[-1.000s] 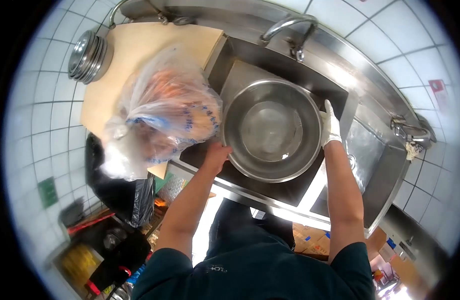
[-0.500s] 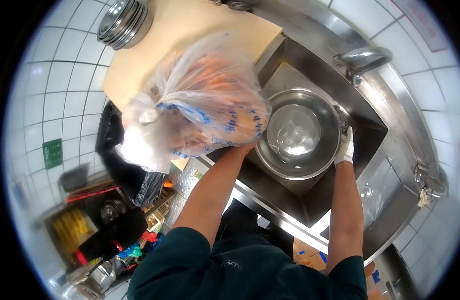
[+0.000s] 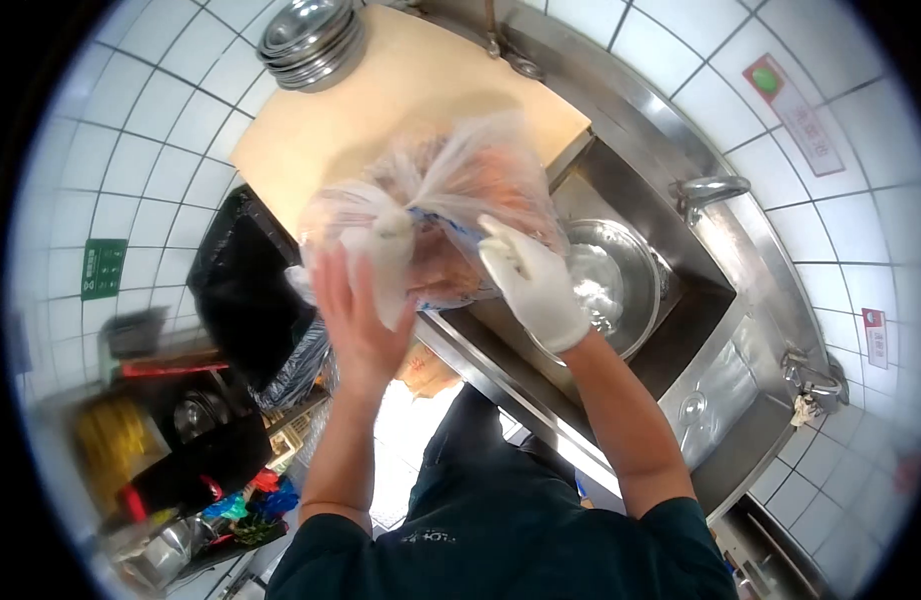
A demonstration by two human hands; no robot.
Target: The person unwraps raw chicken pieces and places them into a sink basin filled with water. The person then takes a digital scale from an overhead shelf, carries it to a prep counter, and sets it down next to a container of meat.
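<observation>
Both hands have left the basin for the bag on the board, shifting work there: left hand splayed, right hand half-curled, can't tell if gripping.

Head view: a translucent plastic bag with blue print and orange contents, knotted at its neck, lies near the centre of the frame on a pale tan board. The bare left hand, fingers spread, is at the knotted neck; the white-gloved right hand is at the bag's right side, contact unclear. Right of centre, a round stainless-steel basin sits in a metal sink. Upper left, stacked round metal bowls
</observation>
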